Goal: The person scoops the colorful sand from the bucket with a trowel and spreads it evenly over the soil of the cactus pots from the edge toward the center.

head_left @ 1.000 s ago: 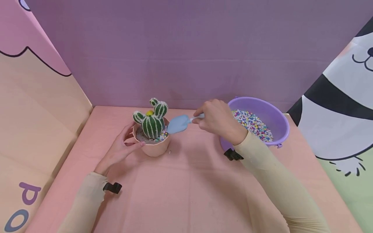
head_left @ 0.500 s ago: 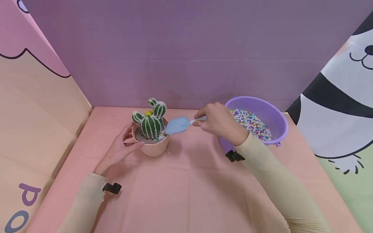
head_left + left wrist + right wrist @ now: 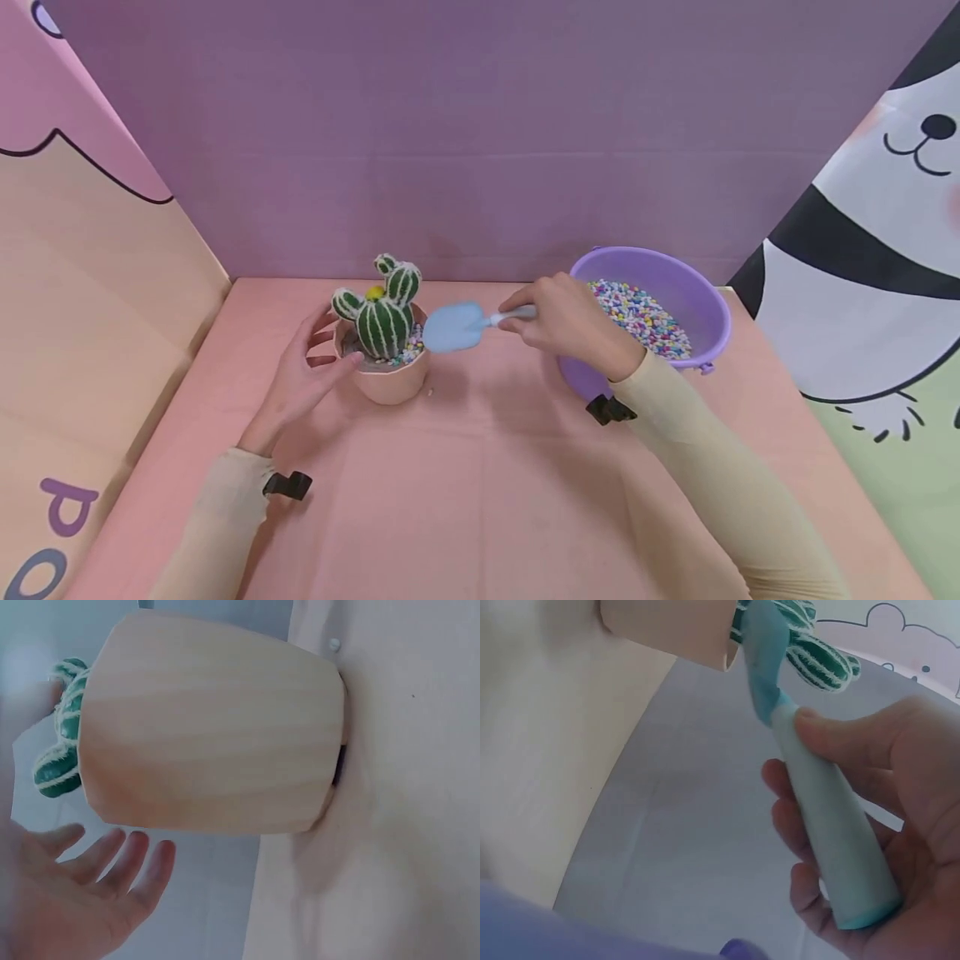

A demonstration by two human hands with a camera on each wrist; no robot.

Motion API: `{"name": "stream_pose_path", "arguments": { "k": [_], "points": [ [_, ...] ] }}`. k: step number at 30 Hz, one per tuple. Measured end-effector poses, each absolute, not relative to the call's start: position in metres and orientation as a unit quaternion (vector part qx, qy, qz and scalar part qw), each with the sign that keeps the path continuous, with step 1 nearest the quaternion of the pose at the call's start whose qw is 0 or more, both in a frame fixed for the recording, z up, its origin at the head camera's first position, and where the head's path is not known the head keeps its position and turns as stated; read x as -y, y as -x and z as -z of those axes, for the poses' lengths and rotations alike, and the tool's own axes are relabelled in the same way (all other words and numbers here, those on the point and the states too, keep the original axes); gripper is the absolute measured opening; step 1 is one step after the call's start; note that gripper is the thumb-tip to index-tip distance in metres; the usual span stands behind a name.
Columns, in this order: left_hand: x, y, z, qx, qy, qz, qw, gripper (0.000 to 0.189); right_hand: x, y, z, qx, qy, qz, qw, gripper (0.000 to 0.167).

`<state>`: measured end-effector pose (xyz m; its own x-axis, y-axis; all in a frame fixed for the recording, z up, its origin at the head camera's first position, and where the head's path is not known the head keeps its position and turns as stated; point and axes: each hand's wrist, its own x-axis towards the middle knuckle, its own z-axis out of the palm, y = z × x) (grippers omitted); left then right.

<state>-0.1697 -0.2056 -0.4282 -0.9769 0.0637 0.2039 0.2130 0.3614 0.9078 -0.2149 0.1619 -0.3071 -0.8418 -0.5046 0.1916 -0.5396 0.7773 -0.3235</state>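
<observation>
In the head view, a green cactus (image 3: 384, 327) with white stripes and a yellow flower stands in a peach pot (image 3: 390, 386). Grey filling and some coloured pebbles (image 3: 411, 348) lie around its base. At the pot's left side is my left hand (image 3: 300, 375), thumb near the rim and fingers spread; the left wrist view shows the fingers (image 3: 124, 862) loosely bent beside the wall, gripping nothing. My right hand (image 3: 566, 321) grips the handle (image 3: 832, 825) of a light blue toy shovel (image 3: 453, 327), whose blade is at the pot's right rim. No pebbles are visible on the blade.
A purple tub (image 3: 708, 321) stands at the right, holding many coloured pebbles (image 3: 645, 321). One stray pebble (image 3: 431, 392) lies on the pink cloth beside the pot. A purple backdrop (image 3: 480, 142) rises behind, with printed panels at both sides.
The shovel's blade has turned, showing more of its face, and my right hand has come slightly nearer. My left thumb has lifted a little at the rim. The whole view has shifted slightly.
</observation>
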Motion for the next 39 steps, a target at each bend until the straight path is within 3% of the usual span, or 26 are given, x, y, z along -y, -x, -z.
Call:
{"name": "stream_pose_path", "arguments": {
  "k": [17, 25, 39],
  "points": [
    [0.180, 0.162, 0.406, 0.721, 0.037, 0.628, 0.290, 0.053, -0.191, 0.210, 0.329, 0.900, -0.294, -0.258, 0.195, 0.021],
    [0.161, 0.157, 0.394, 0.708, 0.096, 0.628, 0.309, 0.048, -0.203, 0.207, 0.333, 0.895, -0.263, -0.283, 0.225, 0.018],
    [0.124, 0.156, 0.389, 0.714, 0.178, 0.608, 0.299, 0.041, -0.221, 0.202, 0.331, 0.902, -0.207, -0.321, 0.200, 0.016]
  ]
}}
